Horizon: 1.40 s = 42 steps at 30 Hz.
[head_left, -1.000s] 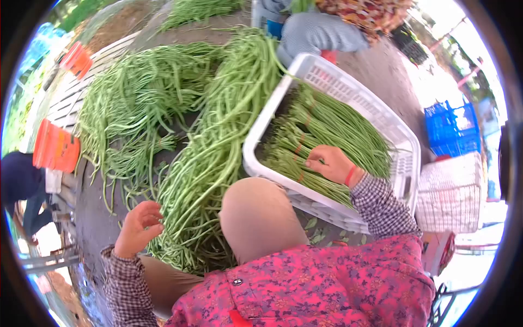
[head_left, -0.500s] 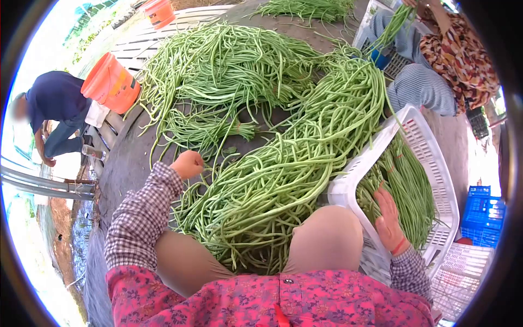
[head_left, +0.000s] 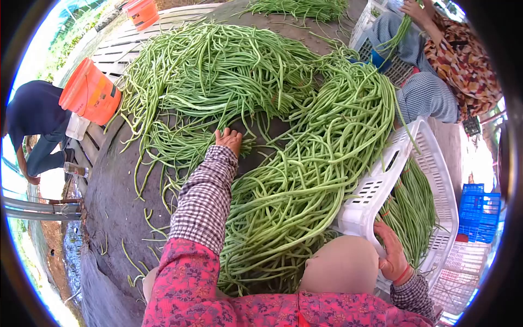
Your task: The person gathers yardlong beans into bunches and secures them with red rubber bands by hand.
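The left hand [head_left: 229, 138] lies palm down on a bunch [head_left: 188, 143] of long green beans, out at the end of a stretched arm in a checked sleeve [head_left: 207, 191]. Its fingers bend over the bean ends, and whether they close on them cannot be told. The bunch sits on the dark ground cloth [head_left: 111, 201], between a wide loose heap [head_left: 218, 65] farther off and a thick band of beans [head_left: 310, 163] that curves from the person's knees up toward the far right.

The right hand [head_left: 393, 252] rests against the near wall of a white crate [head_left: 373, 191] just beside the right knee [head_left: 342, 267]. Its fingers are stretched upward and laid flat, not curled around anything. A red band circles that wrist. The crate is tilted, with its rim touching the band of beans, and it holds bunches [head_left: 414, 201] laid lengthwise.

Left of the heap, an orange bucket [head_left: 90, 98] stands on white slats [head_left: 128, 49], and a second bucket [head_left: 143, 11] is at the top edge. Beyond the first bucket a person in dark blue [head_left: 32, 114] bends over. At the upper right another person [head_left: 463, 52] in a patterned top sits holding a few beans [head_left: 400, 30] in one hand. Blue crates [head_left: 479, 210] are stacked at the far right — well apart from the hands.
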Each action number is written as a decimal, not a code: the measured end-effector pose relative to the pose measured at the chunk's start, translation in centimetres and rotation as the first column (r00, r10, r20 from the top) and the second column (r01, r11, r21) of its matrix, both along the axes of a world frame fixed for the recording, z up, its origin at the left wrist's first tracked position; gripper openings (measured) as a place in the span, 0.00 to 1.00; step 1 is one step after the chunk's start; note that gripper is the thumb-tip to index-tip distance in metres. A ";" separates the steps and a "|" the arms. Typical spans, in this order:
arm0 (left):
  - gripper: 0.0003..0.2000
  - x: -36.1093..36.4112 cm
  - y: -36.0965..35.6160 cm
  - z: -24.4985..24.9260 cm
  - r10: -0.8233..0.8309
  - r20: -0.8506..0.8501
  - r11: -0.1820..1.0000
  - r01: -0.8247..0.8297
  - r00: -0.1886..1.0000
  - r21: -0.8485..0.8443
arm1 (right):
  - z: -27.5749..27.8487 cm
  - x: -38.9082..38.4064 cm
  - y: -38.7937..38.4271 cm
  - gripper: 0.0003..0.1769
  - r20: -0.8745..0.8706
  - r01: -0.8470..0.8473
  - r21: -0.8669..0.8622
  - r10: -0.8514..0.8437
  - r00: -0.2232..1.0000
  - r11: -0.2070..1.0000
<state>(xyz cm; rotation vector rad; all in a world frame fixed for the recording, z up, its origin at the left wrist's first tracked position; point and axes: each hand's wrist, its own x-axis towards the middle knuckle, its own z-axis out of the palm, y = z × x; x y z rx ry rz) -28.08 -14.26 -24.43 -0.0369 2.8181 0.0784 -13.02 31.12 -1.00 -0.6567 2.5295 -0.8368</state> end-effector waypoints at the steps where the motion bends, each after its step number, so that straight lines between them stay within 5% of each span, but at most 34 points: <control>1: 0.22 -0.5 -1.0 -2.3 0.048 -0.012 0.998 -0.048 0.999 0.031 | -0.1 0.0 0.0 0.56 0.004 -0.005 -0.005 0.005 1.000 1.000; 3: 0.20 -2.2 -3.5 -7.1 0.142 -0.041 0.986 -0.138 0.989 0.095 | 0.0 0.0 0.2 0.57 0.002 -0.014 -0.014 0.014 1.000 1.000; 5: 0.26 -0.4 -4.0 -0.9 -0.110 0.006 0.994 0.110 0.994 -0.010 | 0.1 0.1 0.3 0.58 0.001 -0.016 -0.015 0.016 1.000 1.000; 7: 0.29 0.3 -5.2 2.1 -0.177 0.014 0.984 0.177 0.984 -0.022 | -0.1 0.2 0.2 0.58 -0.001 -0.027 -0.038 0.027 1.000 0.999; 11: 0.28 1.0 -8.4 2.8 -0.362 -0.177 0.904 0.391 0.915 0.174 | -0.3 0.6 0.4 0.58 -0.017 -0.053 -0.075 0.052 0.999 0.996; 17: 0.25 6.4 -7.0 4.5 -0.405 -0.144 0.907 0.416 0.903 0.059 | 0.0 1.1 0.6 0.54 -0.038 -0.071 -0.058 0.068 0.997 0.996; 20: 0.24 11.0 -7.1 6.5 -0.479 -0.228 0.826 0.523 0.848 0.210 | -0.2 0.9 0.6 0.51 -0.049 -0.070 -0.087 0.066 0.997 0.994; 26: 0.22 22.2 -5.3 17.1 -0.157 -0.483 0.648 0.459 0.861 0.608 | -0.7 1.1 0.8 0.48 -0.156 -0.064 -0.066 0.053 0.986 0.996; 31: 0.17 27.4 -6.4 29.8 0.087 -0.732 0.693 0.486 0.676 0.532 | -0.7 2.3 1.6 0.45 -0.358 -0.014 -0.103 -0.024 0.933 0.995; 33: 0.16 29.3 -5.8 35.4 0.005 -0.854 0.837 0.466 0.520 0.288 | 0.7 2.3 1.2 0.41 -0.452 -0.051 -0.123 -0.010 0.892 0.991; 36: 0.18 31.0 -5.5 38.8 0.416 -0.725 0.426 0.587 0.549 0.688 | 5.0 1.9 -2.1 0.39 -0.563 -0.157 -0.203 0.016 0.827 0.966; 37: 0.20 30.9 -4.8 40.0 0.343 -0.826 0.540 0.625 0.448 0.563 | 7.2 2.2 -4.1 0.38 -0.584 -0.211 -0.250 0.026 0.811 0.945; 39: 0.21 30.7 -4.3 41.4 0.514 -0.513 -0.046 0.619 0.688 0.784 | 10.4 2.7 -8.5 0.38 -0.502 -0.372 -0.502 0.087 0.860 0.781; 42: 0.18 30.1 -2.6 41.4 0.413 -0.511 -0.254 0.634 0.754 0.730 | 14.2 3.5 -15.3 0.44 -0.616 -0.613 -0.497 0.248 0.748 0.614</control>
